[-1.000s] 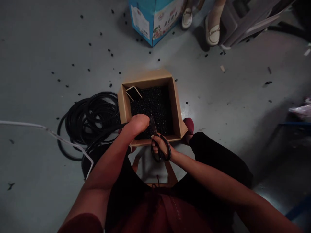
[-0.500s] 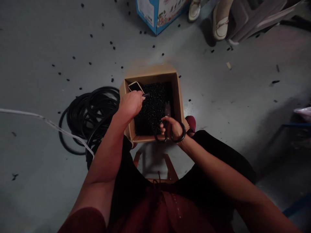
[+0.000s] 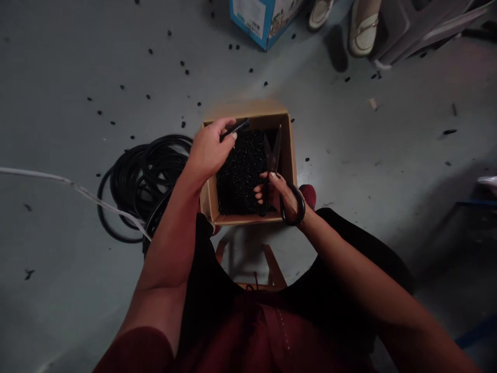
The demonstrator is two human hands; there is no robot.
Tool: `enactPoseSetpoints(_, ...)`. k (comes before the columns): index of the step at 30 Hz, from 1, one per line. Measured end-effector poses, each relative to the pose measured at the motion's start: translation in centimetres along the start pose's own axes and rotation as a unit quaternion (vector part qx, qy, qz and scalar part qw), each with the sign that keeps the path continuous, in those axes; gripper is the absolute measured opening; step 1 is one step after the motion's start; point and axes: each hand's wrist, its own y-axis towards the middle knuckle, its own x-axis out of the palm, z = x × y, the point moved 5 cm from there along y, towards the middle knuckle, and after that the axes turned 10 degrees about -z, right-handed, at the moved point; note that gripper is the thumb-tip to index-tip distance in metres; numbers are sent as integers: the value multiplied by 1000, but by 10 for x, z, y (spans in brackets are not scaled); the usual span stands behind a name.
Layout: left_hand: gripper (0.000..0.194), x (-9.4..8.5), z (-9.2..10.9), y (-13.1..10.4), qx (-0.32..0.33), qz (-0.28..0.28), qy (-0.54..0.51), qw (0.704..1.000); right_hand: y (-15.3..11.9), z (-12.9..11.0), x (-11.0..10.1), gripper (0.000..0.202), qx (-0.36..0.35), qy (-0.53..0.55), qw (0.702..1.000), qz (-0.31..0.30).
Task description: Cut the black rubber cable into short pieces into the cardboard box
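My left hand (image 3: 212, 145) is closed on a black corrugated hose (image 3: 241, 126), whose ribbed end sticks out past my fingers over the far left part of a cardboard box (image 3: 292, 150). Scissors (image 3: 274, 153) with large black handles are in my right hand (image 3: 281, 189), above the box's right side. Their blades stand apart and point away from me. Small black cut pieces (image 3: 243, 171) fill the bottom of the box. Beside it on the left lies a coil of black hose (image 3: 145, 171), partly hidden by my left forearm.
Small black pieces (image 3: 148, 97) are scattered on the grey floor. A blue carton (image 3: 254, 23) stands at the far side, near another person's shoes (image 3: 364, 33) and a grey plastic stool (image 3: 404, 31). A white cable (image 3: 81, 190) runs in from the left.
My left hand has moved up and away with the hose end. The scissors' blades have opened wide. A phone-like dark rectangle in the box's far left corner is now out of sight.
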Motion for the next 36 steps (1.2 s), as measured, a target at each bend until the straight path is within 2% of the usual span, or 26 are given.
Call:
enactPoseSetpoints(6, 39, 1, 5, -1, 8, -23, -7, 1000, -4, 4, 9, 53, -12, -55, 998, -38)
enactPoseSetpoints(12, 39, 4, 10, -2, -1, -48, 9, 999, -2, -6, 7, 47, -95, -145, 984, -31)
enactPoseSetpoints(20, 38, 16, 18, 0, -2, -88, 14, 996, -7, -9, 10, 41, -98, -182, 978, -41)
enactPoseSetpoints(26, 36, 29, 23, 0, 16, -128, -8, 992, -8, -14, 11, 44, -101, -185, 977, -36)
enactPoseSetpoints(36, 39, 33, 24, 1, 23, -156, 28, 987, -9, -16, 10, 40, -102, -199, 974, -34)
